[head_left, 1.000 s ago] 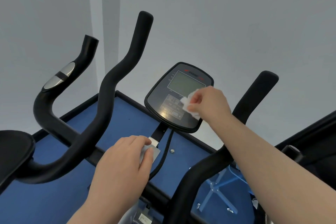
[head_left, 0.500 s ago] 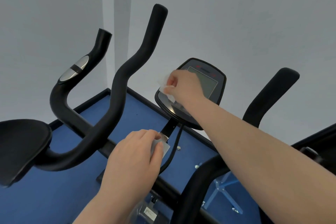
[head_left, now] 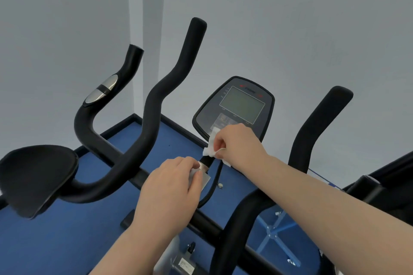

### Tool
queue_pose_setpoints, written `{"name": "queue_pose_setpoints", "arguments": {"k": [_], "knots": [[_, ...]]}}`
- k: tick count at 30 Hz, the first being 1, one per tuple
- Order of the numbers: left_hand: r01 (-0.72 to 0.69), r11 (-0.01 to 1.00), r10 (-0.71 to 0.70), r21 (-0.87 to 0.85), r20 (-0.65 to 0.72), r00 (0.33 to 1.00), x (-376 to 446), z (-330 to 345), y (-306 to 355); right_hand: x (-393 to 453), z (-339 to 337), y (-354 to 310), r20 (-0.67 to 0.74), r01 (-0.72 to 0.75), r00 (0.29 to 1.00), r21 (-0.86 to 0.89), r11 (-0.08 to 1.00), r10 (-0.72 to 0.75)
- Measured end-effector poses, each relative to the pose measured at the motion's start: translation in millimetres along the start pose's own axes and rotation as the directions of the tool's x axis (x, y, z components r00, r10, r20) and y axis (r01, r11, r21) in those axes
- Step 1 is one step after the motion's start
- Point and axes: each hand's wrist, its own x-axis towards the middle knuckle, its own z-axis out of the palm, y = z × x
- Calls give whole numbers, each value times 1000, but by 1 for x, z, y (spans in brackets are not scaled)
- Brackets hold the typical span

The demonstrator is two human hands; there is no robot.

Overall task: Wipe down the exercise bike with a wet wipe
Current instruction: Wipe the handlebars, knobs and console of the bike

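The exercise bike fills the view, with its dark console (head_left: 234,107) tilted toward me on a short black stem. My right hand (head_left: 237,143) pinches a crumpled white wet wipe (head_left: 211,146) against the console's lower left edge, just above the stem. My left hand (head_left: 172,183) rests on the centre of the black handlebar (head_left: 143,140), its fingers closed on the grey bracket (head_left: 204,177) at the stem's base. A black cable (head_left: 213,187) loops down beside that bracket.
Upright black grips rise at the left (head_left: 131,60), centre (head_left: 196,29) and right (head_left: 321,118). A black padded rest (head_left: 35,176) sits at far left. Blue floor matting (head_left: 67,234) lies below, grey walls behind, and a blue cross-shaped base (head_left: 274,232) at lower right.
My right hand has carried the wipe from the console's upper left edge down to its lower left edge near the stem. The left hand stays on the bracket. My head has shifted.
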Motion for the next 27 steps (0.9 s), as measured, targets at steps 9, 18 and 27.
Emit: {"name": "queue_pose_setpoints", "arguments": {"k": [9, 18, 27], "knots": [[7, 1000, -7, 6, 7, 1000, 0, -1, 2, -10, 7, -8, -106, 65, 994, 233, 970, -41], [11, 1000, -11, -20, -1, 1000, -2, 1, -1, -21, -1, 6, 218, 37, 976, -176, 984, 2], [46, 999, -46, -13, -38, 998, -4, -1, 2, -16, 1, -19, -68, 21, 997, -31, 999, -23]]}}
